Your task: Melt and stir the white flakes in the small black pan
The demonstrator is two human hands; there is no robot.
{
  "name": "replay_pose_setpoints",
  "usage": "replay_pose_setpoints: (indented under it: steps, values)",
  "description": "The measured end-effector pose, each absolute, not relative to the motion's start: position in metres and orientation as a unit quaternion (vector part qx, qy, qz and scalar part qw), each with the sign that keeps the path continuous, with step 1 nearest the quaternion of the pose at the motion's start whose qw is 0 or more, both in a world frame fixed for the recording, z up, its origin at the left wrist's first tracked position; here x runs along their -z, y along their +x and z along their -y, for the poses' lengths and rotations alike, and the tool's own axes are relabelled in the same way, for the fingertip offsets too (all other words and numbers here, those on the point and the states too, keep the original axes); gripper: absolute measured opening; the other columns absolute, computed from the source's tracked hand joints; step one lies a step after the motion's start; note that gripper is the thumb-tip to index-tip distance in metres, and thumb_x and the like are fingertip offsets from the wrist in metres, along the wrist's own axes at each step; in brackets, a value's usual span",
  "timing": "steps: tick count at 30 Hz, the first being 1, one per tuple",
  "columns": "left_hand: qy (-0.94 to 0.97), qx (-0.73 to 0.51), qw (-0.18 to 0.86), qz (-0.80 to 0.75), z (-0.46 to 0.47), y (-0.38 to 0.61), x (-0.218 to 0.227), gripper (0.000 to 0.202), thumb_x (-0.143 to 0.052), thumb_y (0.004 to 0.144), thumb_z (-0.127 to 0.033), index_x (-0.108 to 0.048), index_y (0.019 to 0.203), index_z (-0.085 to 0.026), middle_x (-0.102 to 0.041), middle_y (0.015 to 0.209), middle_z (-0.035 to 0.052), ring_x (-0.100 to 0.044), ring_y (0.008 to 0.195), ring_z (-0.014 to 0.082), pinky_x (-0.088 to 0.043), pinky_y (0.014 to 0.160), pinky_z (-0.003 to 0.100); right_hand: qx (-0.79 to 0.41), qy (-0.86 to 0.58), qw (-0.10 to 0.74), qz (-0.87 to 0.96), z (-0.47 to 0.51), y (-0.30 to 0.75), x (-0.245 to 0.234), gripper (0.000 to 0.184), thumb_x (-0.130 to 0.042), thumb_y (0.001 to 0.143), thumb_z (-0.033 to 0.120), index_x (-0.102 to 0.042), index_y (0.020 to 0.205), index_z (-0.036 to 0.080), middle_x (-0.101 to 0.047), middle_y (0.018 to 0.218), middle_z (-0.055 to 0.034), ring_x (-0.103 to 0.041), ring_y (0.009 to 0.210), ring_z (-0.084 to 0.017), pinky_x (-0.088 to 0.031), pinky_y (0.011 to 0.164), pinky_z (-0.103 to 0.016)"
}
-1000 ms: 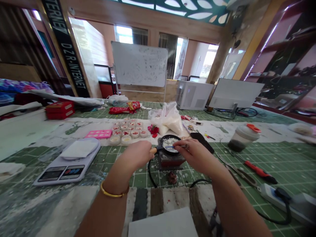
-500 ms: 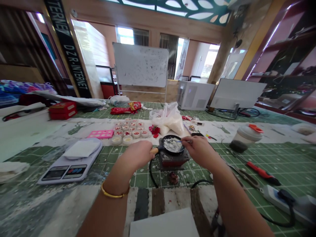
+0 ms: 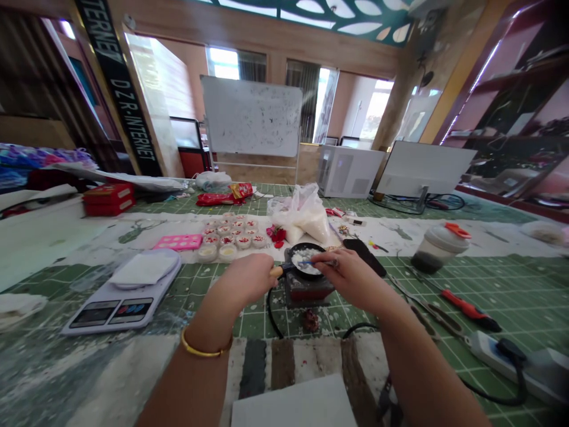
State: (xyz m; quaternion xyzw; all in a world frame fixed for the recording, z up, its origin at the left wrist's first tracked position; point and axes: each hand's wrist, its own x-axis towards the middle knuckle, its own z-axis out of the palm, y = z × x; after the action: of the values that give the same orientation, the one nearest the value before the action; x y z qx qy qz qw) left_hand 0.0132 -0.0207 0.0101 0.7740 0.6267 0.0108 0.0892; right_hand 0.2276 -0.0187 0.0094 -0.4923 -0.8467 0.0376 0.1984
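Note:
My left hand (image 3: 254,274) is closed round the wooden handle (image 3: 276,271) of a small black frying pan (image 3: 307,277). The pan rests on a little square hot plate (image 3: 306,294) with a dark top. White lumpy stuff (image 3: 300,261), partly liquid to the eye, fills the pan. In my right hand (image 3: 345,271) is a thin bluish stirring stick (image 3: 306,262), pinched in the fingers, its tip in the white stuff. Just behind the pan are a bag of white granules (image 3: 311,220) and a red flower (image 3: 277,234).
Small cups with red bits (image 3: 227,240) stand left of the bag, by a pink mould (image 3: 178,242). A kitchen scale (image 3: 128,290) is at left. On the right lie a black phone (image 3: 364,256), scissors (image 3: 438,314), a red-handled tool (image 3: 471,309), a lidded jar (image 3: 440,249) and a power strip (image 3: 502,359).
My right hand has moved left over the pan, carrying the stick's tip toward the handle side. The phone behind it shows more now. My left hand keeps its hold.

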Motion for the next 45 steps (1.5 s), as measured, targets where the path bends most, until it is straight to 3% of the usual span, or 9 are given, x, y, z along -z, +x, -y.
replay_pose_setpoints:
  steps: [4,8,13,18,23,28,35,39,45]
  values:
    - [0.779,-0.015,0.084,-0.621,0.021,0.013,-0.011,0.019,-0.048,0.070,-0.035,-0.058,0.073,-0.018,-0.063,0.079,0.0062,-0.057,0.067,0.0179,-0.032,0.051,0.026,-0.012,-0.541,0.187,0.820,0.018,0.228,-0.010,0.028,-0.038,0.086,0.028,-0.064,0.094,0.020,-0.068,0.093,-0.0050,-0.056,0.095,-0.021,-0.032,0.089,-0.037]
    - [0.777,-0.005,0.086,-0.623,0.020,0.014,-0.010,0.020,-0.047,0.071,-0.034,-0.059,0.074,-0.018,-0.064,0.079,0.0064,-0.057,0.067,0.0184,-0.033,0.052,0.026,-0.047,-0.476,0.204,0.854,0.018,0.227,-0.008,0.029,-0.036,0.087,0.030,-0.062,0.099,0.025,-0.066,0.097,-0.0020,-0.055,0.096,-0.017,-0.033,0.089,-0.032]
    - [0.777,-0.010,0.083,-0.624,0.020,0.014,-0.010,0.021,-0.049,0.070,-0.037,-0.058,0.075,-0.018,-0.064,0.080,0.0062,-0.057,0.067,0.0176,-0.032,0.051,0.025,-0.005,-0.548,0.190,0.814,0.014,0.230,-0.007,0.029,-0.038,0.086,0.029,-0.064,0.094,0.020,-0.068,0.091,-0.0058,-0.056,0.093,-0.021,-0.033,0.087,-0.037]
    - [0.778,-0.004,0.082,-0.623,0.018,0.015,-0.007,0.023,-0.045,0.072,-0.037,-0.058,0.073,-0.018,-0.063,0.078,0.0058,-0.056,0.065,0.0172,-0.031,0.051,0.026,-0.052,-0.476,0.204,0.854,0.017,0.229,-0.008,0.030,-0.035,0.087,0.031,-0.062,0.099,0.024,-0.066,0.096,-0.0027,-0.055,0.095,-0.018,-0.034,0.087,-0.032]
    - [0.780,-0.010,0.070,-0.622,0.019,0.013,-0.006,0.021,-0.047,0.070,-0.037,-0.057,0.073,-0.019,-0.063,0.078,0.0049,-0.056,0.066,0.0174,-0.029,0.050,0.025,0.001,-0.559,0.188,0.808,0.010,0.229,-0.005,0.029,-0.038,0.086,0.029,-0.064,0.095,0.019,-0.068,0.092,-0.0060,-0.056,0.094,-0.022,-0.032,0.088,-0.038]
    - [0.781,-0.003,0.067,-0.621,0.019,0.014,-0.006,0.019,-0.046,0.070,-0.034,-0.057,0.073,-0.019,-0.063,0.078,0.0048,-0.056,0.066,0.0174,-0.029,0.050,0.025,-0.031,-0.486,0.202,0.850,0.018,0.229,-0.008,0.028,-0.037,0.087,0.032,-0.063,0.096,0.025,-0.066,0.095,-0.0014,-0.056,0.094,-0.017,-0.034,0.087,-0.031]
    - [0.780,-0.002,0.072,-0.622,0.019,0.013,-0.008,0.021,-0.049,0.070,-0.036,-0.059,0.075,-0.018,-0.063,0.079,0.0054,-0.057,0.067,0.0178,-0.031,0.051,0.026,0.020,-0.603,0.191,0.774,0.009,0.235,-0.011,0.030,-0.037,0.086,0.030,-0.064,0.093,0.020,-0.069,0.086,-0.0062,-0.060,0.086,-0.021,-0.037,0.079,-0.032]
    - [0.779,-0.001,0.075,-0.623,0.019,0.014,-0.008,0.020,-0.048,0.070,-0.033,-0.059,0.075,-0.018,-0.063,0.080,0.0062,-0.056,0.067,0.0172,-0.033,0.054,0.026,-0.005,-0.562,0.175,0.808,0.020,0.240,-0.016,0.028,-0.038,0.086,0.030,-0.064,0.087,0.022,-0.068,0.087,-0.0029,-0.059,0.087,-0.019,-0.036,0.079,-0.030]
    - [0.778,-0.012,0.084,-0.622,0.021,0.014,-0.009,0.016,-0.049,0.069,-0.033,-0.056,0.071,-0.018,-0.063,0.077,0.0043,-0.056,0.065,0.0163,-0.030,0.049,0.024,-0.013,-0.534,0.179,0.826,0.020,0.230,-0.013,0.029,-0.037,0.086,0.029,-0.063,0.097,0.022,-0.068,0.090,-0.0043,-0.057,0.091,-0.019,-0.035,0.083,-0.031]
